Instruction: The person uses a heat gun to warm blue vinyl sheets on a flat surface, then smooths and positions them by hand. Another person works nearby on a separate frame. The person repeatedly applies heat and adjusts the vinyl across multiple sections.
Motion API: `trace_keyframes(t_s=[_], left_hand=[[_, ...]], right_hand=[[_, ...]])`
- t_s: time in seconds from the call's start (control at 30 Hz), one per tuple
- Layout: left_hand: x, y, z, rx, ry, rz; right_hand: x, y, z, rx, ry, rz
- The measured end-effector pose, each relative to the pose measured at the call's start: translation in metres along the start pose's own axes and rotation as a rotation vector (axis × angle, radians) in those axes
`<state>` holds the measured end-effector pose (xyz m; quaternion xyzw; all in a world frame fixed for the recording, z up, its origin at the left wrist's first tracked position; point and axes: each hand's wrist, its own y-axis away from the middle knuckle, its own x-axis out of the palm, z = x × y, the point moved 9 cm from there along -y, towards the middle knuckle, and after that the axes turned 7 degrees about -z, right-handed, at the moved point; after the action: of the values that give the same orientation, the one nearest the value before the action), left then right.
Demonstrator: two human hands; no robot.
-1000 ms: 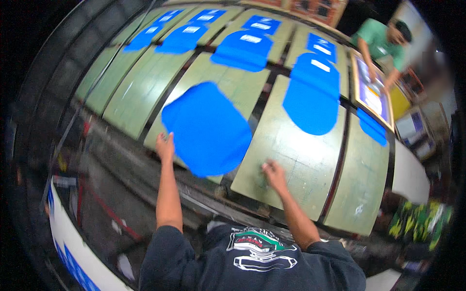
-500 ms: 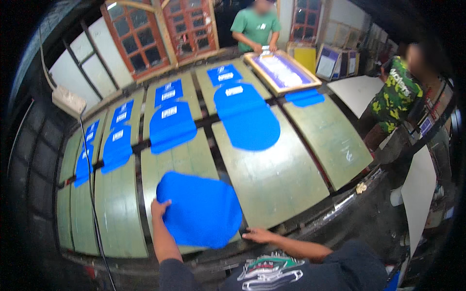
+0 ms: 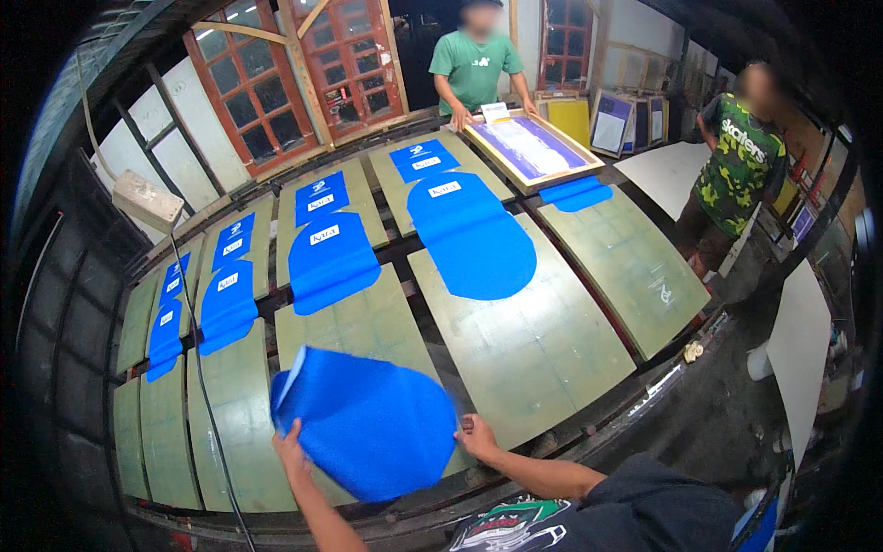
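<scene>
A blue fabric piece (image 3: 372,423) with a rounded outline is stretched between my two hands over the near edge of the table. Its far left corner curls up and shows a paler underside. My left hand (image 3: 292,451) has its fingers closed on the lower left edge. At the right edge, my right hand (image 3: 478,437) pinches the cloth between thumb and fingers. Under the fabric lies a greenish flat board (image 3: 354,317). Just beyond, a blue printed cut piece (image 3: 336,267) with white label patches lies on the boards.
More blue printed pieces (image 3: 474,239) lie in a row. Across the table a person in green (image 3: 474,69) holds a wooden screen frame (image 3: 533,152). Another person in a camouflage shirt (image 3: 740,161) stands at right. A cable (image 3: 210,409) hangs at left from a pale box (image 3: 147,200).
My right hand has taken hold of the fabric's right edge. The far left corner has lifted and curled, and my left hand has moved lower along the edge. The camouflage-shirted person has turned.
</scene>
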<state>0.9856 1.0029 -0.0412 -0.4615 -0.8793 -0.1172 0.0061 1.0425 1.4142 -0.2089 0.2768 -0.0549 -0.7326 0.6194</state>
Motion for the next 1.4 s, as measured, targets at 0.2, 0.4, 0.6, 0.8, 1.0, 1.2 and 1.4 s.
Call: trace_keyframes(t_s=[0.2,0.4,0.6,0.8,1.0,1.2,1.4], left_hand=[[-0.166,-0.02,0.045,0.058,-0.867,-0.417],[-0.213,-0.008,0.075,0.155,-1.27,-0.536],[-0.124,0.035,0.008,0.215,-1.45,-0.433],[-0.144,0.036,-0.005,0.599,-1.288,-0.627],[-0.141,0.026,0.007,0.525,-1.533,-0.452],[-0.124,0.027,0.0,0.629,-1.557,-0.524],[-0.138,-0.023,0.037,0.433,-1.674,-0.335]], right_hand=[[-0.003,0.012,0.032,-0.277,0.064,-0.103],[-0.057,0.008,0.043,-0.249,-0.052,-0.122],[-0.089,0.021,0.06,-0.271,-0.137,-0.108],[-0.076,0.038,0.059,-0.228,-0.131,-0.047],[-0.068,0.042,0.043,-0.271,-0.081,-0.095],[-0.006,0.026,0.07,-0.497,0.199,0.063],[0.08,0.055,0.088,-1.05,0.798,0.308]])
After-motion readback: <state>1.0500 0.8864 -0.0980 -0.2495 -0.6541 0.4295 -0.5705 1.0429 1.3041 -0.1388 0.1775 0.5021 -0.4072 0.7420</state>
